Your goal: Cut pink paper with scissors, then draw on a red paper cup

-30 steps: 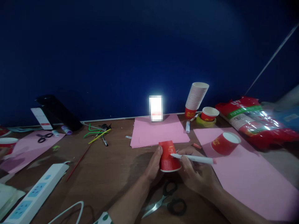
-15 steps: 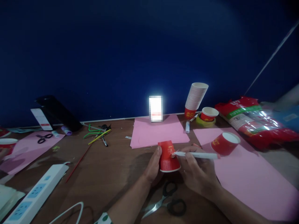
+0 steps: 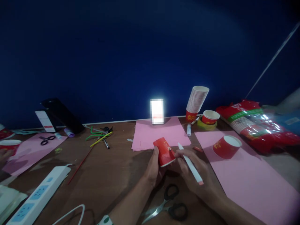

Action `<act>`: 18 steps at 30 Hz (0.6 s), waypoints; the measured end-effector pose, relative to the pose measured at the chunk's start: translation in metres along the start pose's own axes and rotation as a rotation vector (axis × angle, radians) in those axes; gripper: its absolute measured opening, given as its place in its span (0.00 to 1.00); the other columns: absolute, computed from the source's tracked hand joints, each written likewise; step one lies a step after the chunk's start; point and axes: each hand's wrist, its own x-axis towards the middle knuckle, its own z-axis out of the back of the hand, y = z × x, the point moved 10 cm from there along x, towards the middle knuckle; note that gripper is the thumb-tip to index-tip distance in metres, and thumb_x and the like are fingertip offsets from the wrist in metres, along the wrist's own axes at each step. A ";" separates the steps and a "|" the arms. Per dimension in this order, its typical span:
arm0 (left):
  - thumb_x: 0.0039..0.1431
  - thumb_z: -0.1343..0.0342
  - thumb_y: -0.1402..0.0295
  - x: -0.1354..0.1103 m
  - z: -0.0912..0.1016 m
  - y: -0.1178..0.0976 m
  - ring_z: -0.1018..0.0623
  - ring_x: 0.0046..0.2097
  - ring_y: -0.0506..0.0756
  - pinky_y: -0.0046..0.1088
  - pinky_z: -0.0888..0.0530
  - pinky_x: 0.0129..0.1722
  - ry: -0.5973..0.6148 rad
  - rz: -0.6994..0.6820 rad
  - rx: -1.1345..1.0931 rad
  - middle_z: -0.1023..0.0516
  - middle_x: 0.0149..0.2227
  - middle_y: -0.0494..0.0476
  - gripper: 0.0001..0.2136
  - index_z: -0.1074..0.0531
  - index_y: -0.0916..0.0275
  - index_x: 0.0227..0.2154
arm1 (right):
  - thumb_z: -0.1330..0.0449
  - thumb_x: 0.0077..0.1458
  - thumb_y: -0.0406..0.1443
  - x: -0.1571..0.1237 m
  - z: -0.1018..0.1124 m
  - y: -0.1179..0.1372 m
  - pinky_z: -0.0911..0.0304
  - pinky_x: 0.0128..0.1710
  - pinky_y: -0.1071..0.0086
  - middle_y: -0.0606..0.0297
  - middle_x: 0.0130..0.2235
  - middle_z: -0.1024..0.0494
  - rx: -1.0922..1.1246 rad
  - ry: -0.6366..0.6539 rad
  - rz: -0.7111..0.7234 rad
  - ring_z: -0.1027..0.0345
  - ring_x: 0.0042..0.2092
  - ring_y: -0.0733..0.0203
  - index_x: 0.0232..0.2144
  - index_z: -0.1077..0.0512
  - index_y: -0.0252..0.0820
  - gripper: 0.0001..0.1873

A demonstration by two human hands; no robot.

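A red paper cup (image 3: 164, 153) is tilted in my left hand (image 3: 152, 167), its white rim toward me and its base away; the fingers wrap its left side. A small dark-and-light mark shows on the cup's right side. To the right, my right hand (image 3: 195, 168) grips a white marker (image 3: 192, 165) with a pinkish end, its tip pointing up and away, apart from the cup. Below both hands lie black-handled scissors (image 3: 167, 203), blades to the left. The marker's cap (image 3: 197, 149) seems to be the small reddish piece on the table.
Pink paper (image 3: 161, 134) lies ahead, with a bright phone (image 3: 157, 111) above it. To the right are another red cup (image 3: 225, 148), a cup stack (image 3: 197, 101) and a red plastic bag (image 3: 255, 125). Leftward are a power strip (image 3: 38, 193), straws (image 3: 100, 139) and another person's hand (image 3: 4, 156).
My right hand has drawn the marker away from the cup and swung it so the tip points upward. My left hand has tilted the cup, and its rim has shifted slightly up.
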 end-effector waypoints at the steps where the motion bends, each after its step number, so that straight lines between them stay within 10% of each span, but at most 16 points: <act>1: 0.58 0.50 0.51 0.001 0.001 -0.002 0.22 0.41 0.59 0.39 0.30 0.50 -0.004 -0.016 -0.015 0.22 0.39 0.65 0.24 0.27 0.70 0.40 | 0.45 0.58 0.34 -0.001 -0.002 0.000 0.29 0.39 0.65 0.61 0.39 0.21 -0.033 0.019 0.006 0.25 0.39 0.56 0.41 0.28 0.46 0.09; 18: 0.59 0.46 0.59 -0.002 -0.007 -0.014 0.23 0.46 0.58 0.38 0.32 0.54 0.015 -0.094 -0.055 0.22 0.45 0.65 0.18 0.28 0.69 0.45 | 0.46 0.58 0.35 0.004 -0.006 -0.009 0.29 0.41 0.65 0.59 0.41 0.21 -0.116 0.052 -0.072 0.25 0.41 0.55 0.42 0.29 0.45 0.10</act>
